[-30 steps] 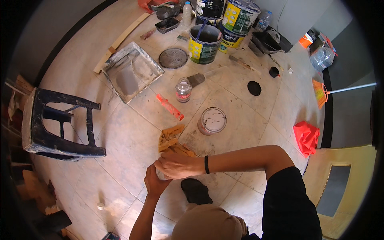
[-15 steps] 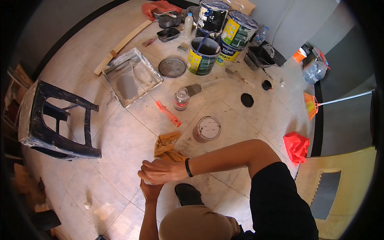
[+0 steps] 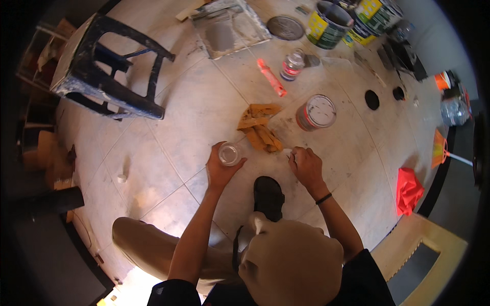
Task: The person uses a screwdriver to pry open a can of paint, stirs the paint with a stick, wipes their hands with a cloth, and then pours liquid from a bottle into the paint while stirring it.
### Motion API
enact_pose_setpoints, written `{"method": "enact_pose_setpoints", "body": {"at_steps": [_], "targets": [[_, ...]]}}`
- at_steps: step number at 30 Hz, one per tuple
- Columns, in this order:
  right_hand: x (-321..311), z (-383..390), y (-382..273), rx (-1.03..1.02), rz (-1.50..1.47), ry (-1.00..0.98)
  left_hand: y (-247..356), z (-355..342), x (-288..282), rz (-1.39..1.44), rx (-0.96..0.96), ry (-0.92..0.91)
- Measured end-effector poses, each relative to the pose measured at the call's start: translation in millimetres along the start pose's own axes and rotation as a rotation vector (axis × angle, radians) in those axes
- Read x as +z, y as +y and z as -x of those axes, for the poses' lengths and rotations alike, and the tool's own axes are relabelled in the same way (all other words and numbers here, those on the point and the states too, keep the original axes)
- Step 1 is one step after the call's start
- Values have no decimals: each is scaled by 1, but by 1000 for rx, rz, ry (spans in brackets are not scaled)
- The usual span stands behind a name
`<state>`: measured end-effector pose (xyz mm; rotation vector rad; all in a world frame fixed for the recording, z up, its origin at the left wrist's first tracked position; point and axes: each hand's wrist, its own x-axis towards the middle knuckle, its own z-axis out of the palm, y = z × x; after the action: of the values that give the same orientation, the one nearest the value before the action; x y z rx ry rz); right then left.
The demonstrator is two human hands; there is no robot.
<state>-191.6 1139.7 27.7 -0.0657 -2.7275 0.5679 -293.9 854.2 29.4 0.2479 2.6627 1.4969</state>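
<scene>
My left hand (image 3: 219, 171) is closed round a clear, open-topped container (image 3: 229, 154), held upright above the floor over my legs. My right hand (image 3: 308, 166), now apart from it, pinches a small white item (image 3: 287, 152) that I cannot make out well. Just beyond both hands lies a crumpled mustard cloth (image 3: 258, 125). A paint can (image 3: 316, 113) with a smeared pale lid stands behind it to the right. Farther back are a clear bottle (image 3: 292, 64) with a printed band and an orange roller-like tool (image 3: 271, 76). A small white cap (image 3: 121, 177) lies at my left.
A paint-stained stool (image 3: 109, 71) stands back left. A crusted tray (image 3: 227, 28), round lid (image 3: 286, 28) and several buckets (image 3: 329, 25) sit at the back. Right are a broom (image 3: 439, 148), red bag (image 3: 408, 191) and cream panel (image 3: 388, 262). My dark shoe (image 3: 268, 199) is below my hands.
My hands have separated: the right moved rightward with the small white item, and the left now shows the open container. My left leg has come into view and the camera has shifted.
</scene>
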Motion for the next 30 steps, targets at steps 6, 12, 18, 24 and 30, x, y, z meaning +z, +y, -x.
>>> {"method": "enact_pose_setpoints", "body": {"at_steps": [6,12,18,24,30], "targets": [[3,54,53,-195,209,-80,-11,-1,17,88,49,-24],[-83,67,99,-124,179,-165,-34,3,21,139,-38,-12],[-175,-103,309,584,185,746,-18,10,3,-12,-141,-85],[-245,-241,582,747,545,865,7,-17,-18,-55,-362,-282],[-275,-280,657,1046,587,375,9,-28,-33,-73,-380,-345]]}}
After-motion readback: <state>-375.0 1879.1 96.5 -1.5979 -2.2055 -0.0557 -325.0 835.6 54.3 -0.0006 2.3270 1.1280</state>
